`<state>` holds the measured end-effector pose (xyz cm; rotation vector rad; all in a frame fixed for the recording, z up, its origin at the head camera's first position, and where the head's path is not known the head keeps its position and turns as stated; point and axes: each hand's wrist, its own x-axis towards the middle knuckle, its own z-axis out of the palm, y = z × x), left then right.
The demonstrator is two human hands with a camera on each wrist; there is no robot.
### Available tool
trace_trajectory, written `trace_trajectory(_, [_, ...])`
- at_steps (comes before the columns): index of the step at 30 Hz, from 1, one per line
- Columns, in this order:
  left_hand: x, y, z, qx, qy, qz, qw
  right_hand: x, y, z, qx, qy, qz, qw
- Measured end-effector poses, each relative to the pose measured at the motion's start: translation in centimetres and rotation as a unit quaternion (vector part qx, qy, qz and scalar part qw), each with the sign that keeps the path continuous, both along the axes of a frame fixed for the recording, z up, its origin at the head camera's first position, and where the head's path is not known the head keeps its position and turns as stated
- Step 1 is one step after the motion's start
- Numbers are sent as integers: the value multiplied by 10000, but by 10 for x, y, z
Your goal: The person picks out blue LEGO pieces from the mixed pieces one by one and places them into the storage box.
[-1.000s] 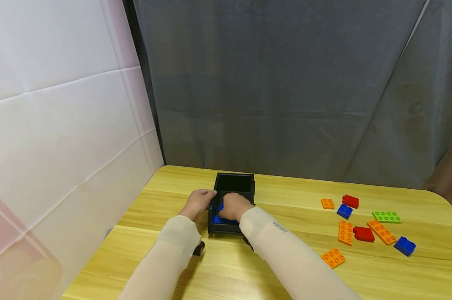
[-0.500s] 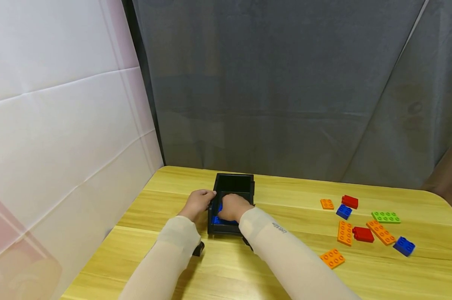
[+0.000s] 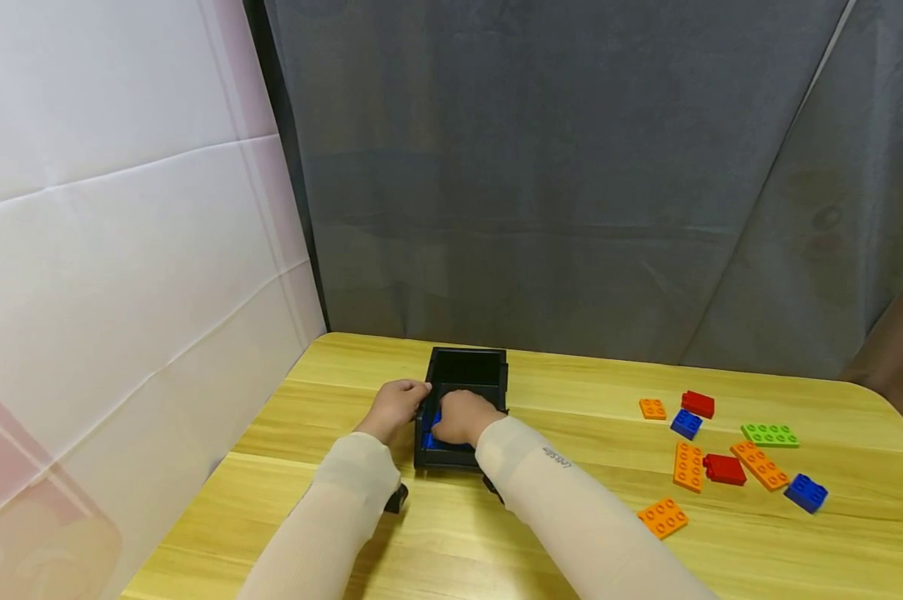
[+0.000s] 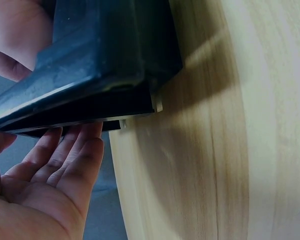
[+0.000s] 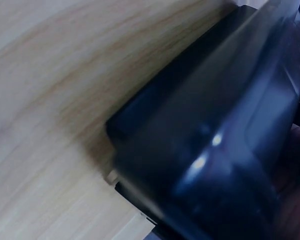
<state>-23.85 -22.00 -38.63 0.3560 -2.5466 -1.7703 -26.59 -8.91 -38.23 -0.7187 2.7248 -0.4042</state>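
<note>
In the head view a black plastic bin [image 3: 451,459] stands on the table with blue toy bricks [image 3: 431,439] inside it. My left hand [image 3: 396,408] pinches the bin's left rim. Seen from the left wrist, the fingers of that hand [image 4: 57,180] lie under the rim of the bin [image 4: 105,55], and the thumb is at its edge. My right hand [image 3: 466,417] reaches down into the bin beside the blue bricks, fingers bent. Its fingertips are hidden, so any hold on a brick does not show. From the right wrist, the bin wall [image 5: 205,125] covers most of that hand.
Loose bricks lie on the right of the table [image 3: 571,392]: several orange ones [image 3: 663,517], two red [image 3: 724,469], two blue [image 3: 806,493] and one green [image 3: 770,435]. A grey curtain [image 3: 526,183] hangs behind, and a white panel [image 3: 136,250] stands at the left.
My right hand has shifted slightly left and toward me inside the bin. The left hand keeps its place on the rim. The loose bricks lie as before.
</note>
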Motion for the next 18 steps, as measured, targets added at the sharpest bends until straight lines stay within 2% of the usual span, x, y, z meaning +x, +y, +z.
trace_trajectory(18, [-2, -2, -2, -49, 16, -29, 10000, 4, 0, 3, -42, 32, 11, 10000])
